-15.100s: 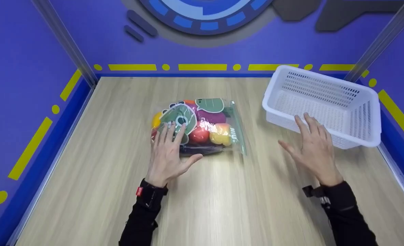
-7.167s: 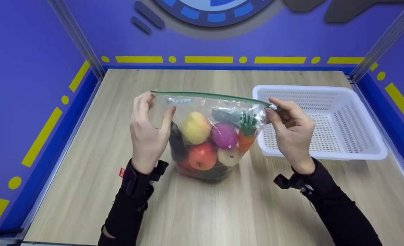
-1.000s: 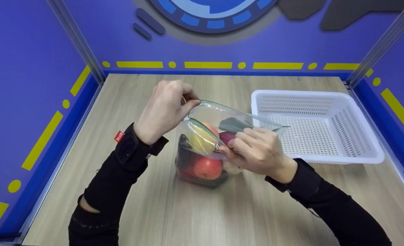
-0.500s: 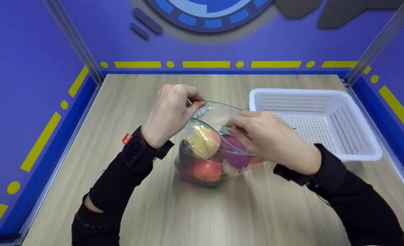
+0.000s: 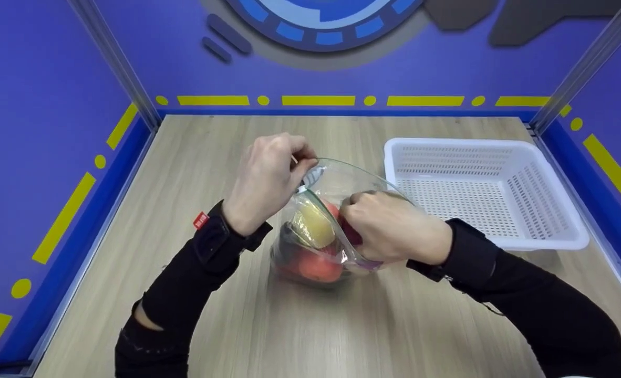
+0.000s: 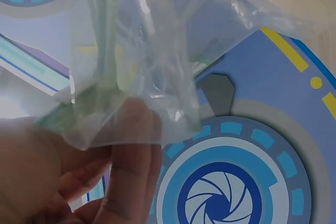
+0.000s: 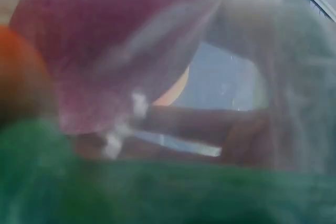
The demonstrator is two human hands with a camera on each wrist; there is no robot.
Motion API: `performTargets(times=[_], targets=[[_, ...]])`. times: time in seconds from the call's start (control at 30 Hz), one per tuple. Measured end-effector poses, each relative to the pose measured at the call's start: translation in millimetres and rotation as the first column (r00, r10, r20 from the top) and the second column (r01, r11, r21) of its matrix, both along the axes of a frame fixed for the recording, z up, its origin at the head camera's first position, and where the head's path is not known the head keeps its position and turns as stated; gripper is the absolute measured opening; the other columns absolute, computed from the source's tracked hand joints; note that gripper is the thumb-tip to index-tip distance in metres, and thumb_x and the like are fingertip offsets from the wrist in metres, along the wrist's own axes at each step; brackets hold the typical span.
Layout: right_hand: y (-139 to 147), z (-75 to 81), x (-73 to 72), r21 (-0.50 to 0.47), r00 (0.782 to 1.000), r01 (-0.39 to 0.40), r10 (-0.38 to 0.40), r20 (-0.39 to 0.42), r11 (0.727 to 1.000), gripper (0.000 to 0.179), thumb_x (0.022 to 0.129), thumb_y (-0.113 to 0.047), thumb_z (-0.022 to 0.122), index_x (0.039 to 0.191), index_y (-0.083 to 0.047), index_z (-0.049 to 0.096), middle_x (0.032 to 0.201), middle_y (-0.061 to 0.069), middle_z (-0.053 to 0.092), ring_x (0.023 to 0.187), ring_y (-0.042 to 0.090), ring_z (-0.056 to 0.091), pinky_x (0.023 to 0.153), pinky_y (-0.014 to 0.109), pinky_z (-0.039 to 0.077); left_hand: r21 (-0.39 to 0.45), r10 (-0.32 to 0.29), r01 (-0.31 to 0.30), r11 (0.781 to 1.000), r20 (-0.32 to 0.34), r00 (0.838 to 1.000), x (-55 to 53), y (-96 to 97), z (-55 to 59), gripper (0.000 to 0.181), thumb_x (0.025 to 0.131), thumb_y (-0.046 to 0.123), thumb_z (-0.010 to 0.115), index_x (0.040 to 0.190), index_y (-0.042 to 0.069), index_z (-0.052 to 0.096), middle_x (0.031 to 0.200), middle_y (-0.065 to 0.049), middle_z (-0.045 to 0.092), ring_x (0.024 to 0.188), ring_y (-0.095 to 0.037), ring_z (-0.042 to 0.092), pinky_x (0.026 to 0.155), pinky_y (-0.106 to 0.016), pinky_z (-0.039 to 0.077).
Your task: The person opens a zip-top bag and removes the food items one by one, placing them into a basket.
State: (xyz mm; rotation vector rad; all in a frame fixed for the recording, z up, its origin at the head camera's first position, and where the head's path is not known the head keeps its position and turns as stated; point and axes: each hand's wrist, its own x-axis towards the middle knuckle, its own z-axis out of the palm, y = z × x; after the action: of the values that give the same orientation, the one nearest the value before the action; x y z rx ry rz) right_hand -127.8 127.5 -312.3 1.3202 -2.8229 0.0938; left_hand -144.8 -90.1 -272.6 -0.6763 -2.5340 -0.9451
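Note:
A clear zip bag stands on the table, its mouth spread. My left hand pinches the bag's rim at the far left corner; in the left wrist view the thin film lies between thumb and fingers. My right hand reaches into the mouth, fingers curled at a round purple vegetable. Its fingers lie under that purple shape in the right wrist view, blurred behind film. Beside it in the bag are a yellow apple, a red apple and a dark long vegetable. The right fingertips are hidden.
A white perforated basket sits on the wooden table to the right of the bag. Blue panels with yellow marks enclose the back and sides. Something orange and something green show blurred in the right wrist view.
Earlier the bag lay flat, then stood zipped. A second ago my right hand held its near rim; it has since gone inside to the purple vegetable. My left hand keeps its pinch on the rim.

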Motion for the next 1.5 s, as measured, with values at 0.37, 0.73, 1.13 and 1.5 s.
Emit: performTargets(times=[0.37,0.73,1.13,1.5], targets=[[-9.2,-10.7,-17.0,-0.044,1.0,0.016,-0.015,0.015,0.999,0.011,0.076,0.001,0.066,0.075,-0.007,0.058,0.073,0.007,0.061,0.062,0.017,0.054,0.056,0.037,0.052,0.088,0.06,-0.059,0.994,-0.007,0.998,-1.1,-4.5,-1.9,0.005,0.095,0.002,0.075,0.09,0.001,0.078,0.091,-0.015,0.079,0.081,-0.026,0.074,0.072,-0.037,0.06],[-8.2,-22.1,-31.9,-0.075,0.991,0.033,-0.042,-0.126,0.997,0.002,0.082,-0.004,0.067,0.081,-0.003,0.067,0.093,0.017,0.072,0.082,0.032,0.072,0.066,0.045,0.062,0.09,0.098,-0.095,0.991,-0.035,0.995,-5.4,-3.7,-8.4,0.006,0.096,0.005,0.075,0.091,0.001,0.078,0.089,-0.014,0.079,0.078,-0.025,0.074,0.067,-0.036,0.058],[-11.2,-0.6,-25.2,-0.137,0.965,0.216,-0.233,-0.117,0.967,0.011,0.081,-0.006,0.079,0.085,-0.003,0.068,0.085,0.017,0.072,0.078,0.037,0.073,0.065,0.053,0.062,0.104,0.124,-0.12,0.987,-0.034,0.992,-12.1,-3.5,-11.4,0.007,0.095,0.006,0.076,0.09,0.001,0.079,0.09,-0.014,0.079,0.08,-0.027,0.075,0.07,-0.038,0.058],[7.5,39.2,0.2,-0.3,0.949,0.171,-0.239,-0.204,0.938,0.032,0.086,-0.013,0.083,0.113,0.0,0.072,0.111,0.017,0.075,0.086,0.038,0.075,0.069,0.053,0.064,0.089,0.154,-0.152,0.984,-0.012,0.988,-16.7,-8.8,-10.1,0.007,0.096,0.005,0.075,0.092,0.002,0.08,0.091,-0.014,0.08,0.081,-0.026,0.076,0.071,-0.039,0.06]])
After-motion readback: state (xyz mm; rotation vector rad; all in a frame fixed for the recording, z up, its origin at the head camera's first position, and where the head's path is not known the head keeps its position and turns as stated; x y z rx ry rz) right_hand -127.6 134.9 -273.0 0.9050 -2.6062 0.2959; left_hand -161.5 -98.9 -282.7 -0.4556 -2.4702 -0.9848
